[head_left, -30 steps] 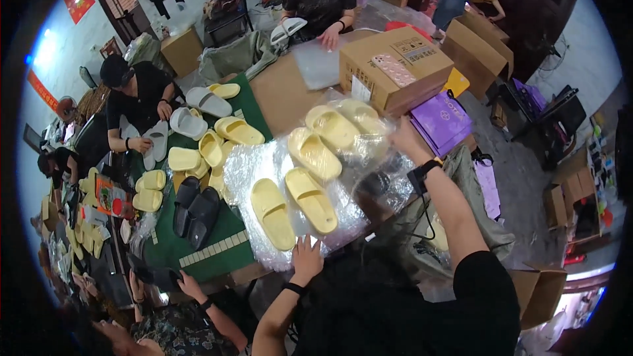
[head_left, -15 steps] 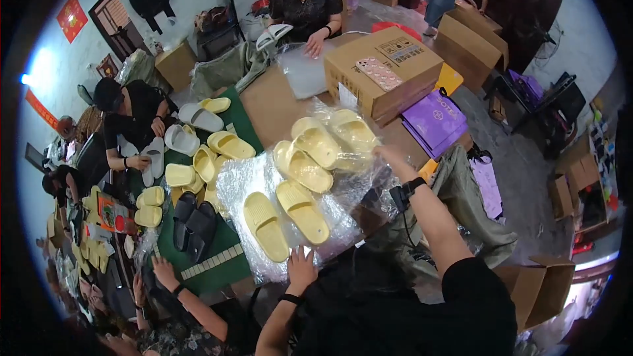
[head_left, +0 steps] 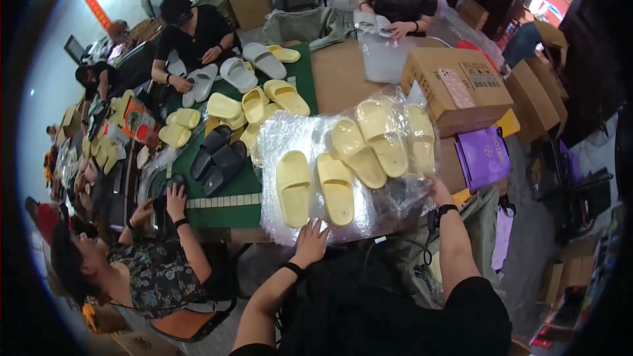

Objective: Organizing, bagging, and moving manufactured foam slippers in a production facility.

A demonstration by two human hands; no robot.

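Note:
My left hand [head_left: 311, 244] lies with fingers spread at the front edge of a pile of clear plastic bags [head_left: 280, 133]. Just beyond its fingertips are two loose pale yellow slippers [head_left: 293, 188], side by side with toes pointing away from me. My right hand [head_left: 438, 191] appears closed on the near corner of a clear plastic bag [head_left: 407, 188]; its fingertips are partly hidden. Further yellow slippers [head_left: 382, 138] lie under clear plastic beyond the loose pair, beside that hand.
Black slippers [head_left: 216, 161] and more yellow slippers [head_left: 288, 97] rest on a green mat [head_left: 241, 216] to the left. A cardboard box [head_left: 455, 86] with a pink phone case [head_left: 456, 87] stands at back right, above purple bags [head_left: 483, 155]. Several co-workers sit or stand around the table.
The whole view has turned, so the table appears shifted and rotated. My hands stay by the slippers and plastic. The co-worker at the back now has both hands at grey slippers and a bag.

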